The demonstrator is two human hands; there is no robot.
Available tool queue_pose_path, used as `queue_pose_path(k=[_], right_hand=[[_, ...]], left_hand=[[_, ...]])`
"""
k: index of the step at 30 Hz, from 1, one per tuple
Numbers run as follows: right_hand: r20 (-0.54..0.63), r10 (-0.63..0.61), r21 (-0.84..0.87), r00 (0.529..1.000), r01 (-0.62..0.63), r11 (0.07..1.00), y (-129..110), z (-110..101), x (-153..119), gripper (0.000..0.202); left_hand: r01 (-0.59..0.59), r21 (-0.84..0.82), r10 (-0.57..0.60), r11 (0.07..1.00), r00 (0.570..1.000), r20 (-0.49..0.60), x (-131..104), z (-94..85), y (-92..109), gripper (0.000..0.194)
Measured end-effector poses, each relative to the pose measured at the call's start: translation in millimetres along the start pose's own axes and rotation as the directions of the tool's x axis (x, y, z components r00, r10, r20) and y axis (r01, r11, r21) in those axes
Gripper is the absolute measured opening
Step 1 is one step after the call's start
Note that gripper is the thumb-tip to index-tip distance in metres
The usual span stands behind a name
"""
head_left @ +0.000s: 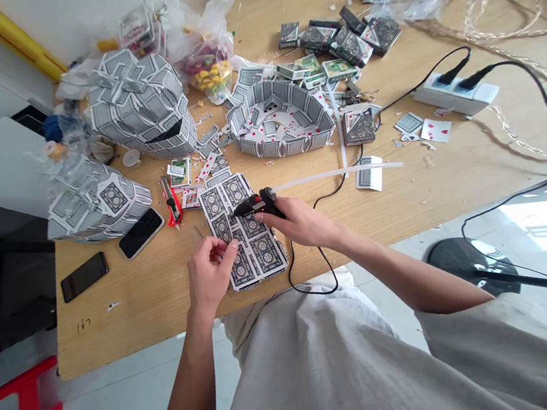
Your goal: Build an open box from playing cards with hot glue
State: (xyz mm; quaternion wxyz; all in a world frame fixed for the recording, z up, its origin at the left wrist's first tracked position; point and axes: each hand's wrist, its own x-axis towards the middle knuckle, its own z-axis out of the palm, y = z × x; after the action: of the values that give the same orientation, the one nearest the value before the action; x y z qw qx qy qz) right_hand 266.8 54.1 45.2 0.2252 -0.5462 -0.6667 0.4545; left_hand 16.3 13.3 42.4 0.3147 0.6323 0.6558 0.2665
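Observation:
A flat panel of patterned playing cards [264, 254] lies on the table near its front edge. My right hand [300, 220] is wrapped round a black glue gun [255, 205], whose nozzle points left over the panel's upper middle. A long clear glue stick [334, 173] sticks out of the gun's back, to the right. My left hand [210, 267] is at the panel's left edge, its fingers curled and the thumb reaching onto the cards. Whether something small is between those fingertips is too small to tell.
Card-built boxes [137, 105] stand at the left, beside two phones [85, 277] and a red cutter [171, 201]. Behind the panel sits an open card tray [285, 143]. Card packs [348, 47] lie further back. A power strip [455, 95] is at right, its black cables crossing the table.

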Motion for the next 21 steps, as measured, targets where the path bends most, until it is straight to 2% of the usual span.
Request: queue_pose_path(k=[21], right_hand=[[-0.005, -0.014, -0.015, 1.0, 0.014, 1.0, -1.4, 1.1, -5.3, 0.036]], left_hand=[[0.002, 0.002, -0.002, 1.0, 1.0, -0.005, -0.6, -0.9, -0.2, 0.032]])
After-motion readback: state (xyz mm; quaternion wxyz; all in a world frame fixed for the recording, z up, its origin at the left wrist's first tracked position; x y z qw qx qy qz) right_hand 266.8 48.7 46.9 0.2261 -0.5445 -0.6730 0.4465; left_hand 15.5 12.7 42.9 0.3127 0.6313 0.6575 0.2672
